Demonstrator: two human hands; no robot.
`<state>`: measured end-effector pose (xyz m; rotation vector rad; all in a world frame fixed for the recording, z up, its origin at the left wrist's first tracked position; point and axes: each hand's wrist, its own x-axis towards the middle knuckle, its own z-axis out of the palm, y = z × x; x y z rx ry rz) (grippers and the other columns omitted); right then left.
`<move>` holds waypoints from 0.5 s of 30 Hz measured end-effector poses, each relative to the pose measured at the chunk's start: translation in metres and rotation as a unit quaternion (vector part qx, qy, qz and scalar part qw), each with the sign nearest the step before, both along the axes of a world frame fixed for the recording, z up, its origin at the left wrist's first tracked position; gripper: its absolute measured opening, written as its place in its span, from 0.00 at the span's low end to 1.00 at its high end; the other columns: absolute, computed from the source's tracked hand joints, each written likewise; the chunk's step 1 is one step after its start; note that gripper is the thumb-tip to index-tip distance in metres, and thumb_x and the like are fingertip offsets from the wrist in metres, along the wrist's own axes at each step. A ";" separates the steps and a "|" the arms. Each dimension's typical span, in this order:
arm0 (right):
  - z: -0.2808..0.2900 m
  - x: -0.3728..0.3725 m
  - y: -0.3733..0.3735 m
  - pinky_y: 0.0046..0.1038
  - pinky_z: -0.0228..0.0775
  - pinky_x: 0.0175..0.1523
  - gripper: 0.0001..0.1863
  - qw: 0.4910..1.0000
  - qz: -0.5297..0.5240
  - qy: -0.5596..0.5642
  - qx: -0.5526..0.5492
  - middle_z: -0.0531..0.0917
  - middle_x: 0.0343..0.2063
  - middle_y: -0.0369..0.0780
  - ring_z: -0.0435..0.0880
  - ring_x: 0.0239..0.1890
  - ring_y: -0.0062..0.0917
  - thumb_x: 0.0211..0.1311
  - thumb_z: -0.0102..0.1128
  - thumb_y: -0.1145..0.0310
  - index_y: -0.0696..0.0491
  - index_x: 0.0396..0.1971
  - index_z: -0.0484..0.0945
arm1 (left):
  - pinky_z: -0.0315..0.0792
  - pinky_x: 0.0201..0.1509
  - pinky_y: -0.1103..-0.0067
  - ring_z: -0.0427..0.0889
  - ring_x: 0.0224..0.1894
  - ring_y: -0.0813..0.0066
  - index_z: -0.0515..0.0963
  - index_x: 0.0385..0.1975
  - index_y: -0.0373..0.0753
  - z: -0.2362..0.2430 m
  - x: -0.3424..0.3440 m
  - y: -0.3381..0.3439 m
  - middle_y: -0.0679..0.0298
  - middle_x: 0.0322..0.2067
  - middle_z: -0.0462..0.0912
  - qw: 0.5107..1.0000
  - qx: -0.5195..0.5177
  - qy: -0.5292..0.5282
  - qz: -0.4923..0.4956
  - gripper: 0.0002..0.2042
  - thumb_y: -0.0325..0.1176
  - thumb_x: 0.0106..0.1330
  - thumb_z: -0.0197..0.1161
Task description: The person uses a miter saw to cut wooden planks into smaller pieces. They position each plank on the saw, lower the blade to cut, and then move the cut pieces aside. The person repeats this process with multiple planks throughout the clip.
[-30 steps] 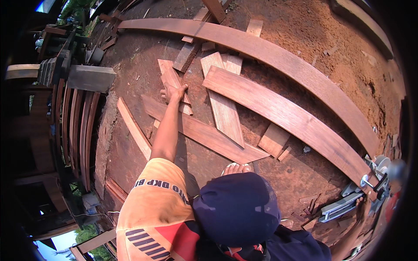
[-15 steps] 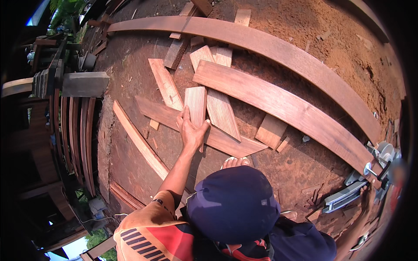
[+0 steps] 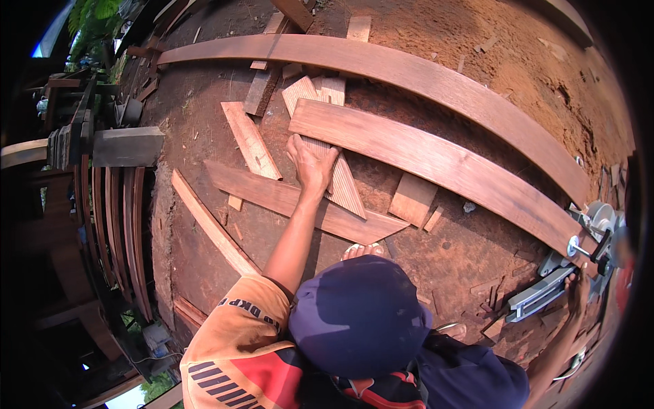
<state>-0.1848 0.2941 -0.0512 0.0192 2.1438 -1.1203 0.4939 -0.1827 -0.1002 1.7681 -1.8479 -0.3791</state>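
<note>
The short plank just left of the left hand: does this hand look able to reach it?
Probably yes: the short plank lies close by, uncovered, though the left hand may first have to release the grooved board.

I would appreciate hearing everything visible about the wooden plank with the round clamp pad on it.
The wooden plank is long, reddish-brown and grained; its curve may be lens distortion. It slants down rightward, its left end over a grooved board, its right end at the grey machine under a round clamp pad. Whether the left hand or right hand touches it is unclear.
</note>
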 end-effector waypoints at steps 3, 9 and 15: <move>-0.002 0.001 0.010 0.18 0.62 0.22 0.26 1.000 -0.018 -0.009 -0.007 0.72 0.17 0.29 0.71 0.17 0.15 0.75 0.53 0.38 0.45 0.28 0.68 | 0.53 0.78 0.55 0.54 0.74 0.40 0.50 0.74 0.24 0.018 -0.014 0.006 0.37 0.71 0.52 0.999 0.009 0.028 0.014 0.57 0.43 0.51 0.82; 0.011 0.012 -0.002 0.19 0.66 0.23 0.26 1.000 -0.021 -0.002 0.015 0.76 0.18 0.31 0.76 0.18 0.17 0.74 0.54 0.38 0.47 0.28 0.70 | 0.61 0.73 0.51 0.54 0.76 0.45 0.56 0.75 0.38 0.050 -0.028 0.039 0.45 0.73 0.52 0.975 -0.130 -0.113 -0.142 0.50 0.41 0.54 0.81; 0.018 0.014 -0.016 0.20 0.73 0.25 0.26 1.000 -0.009 -0.001 0.020 0.79 0.21 0.33 0.81 0.21 0.19 0.75 0.54 0.39 0.48 0.31 0.71 | 0.73 0.60 0.60 0.76 0.59 0.51 0.80 0.50 0.31 0.053 -0.100 0.084 0.49 0.57 0.77 0.879 0.017 0.060 -0.473 0.27 0.39 0.53 0.80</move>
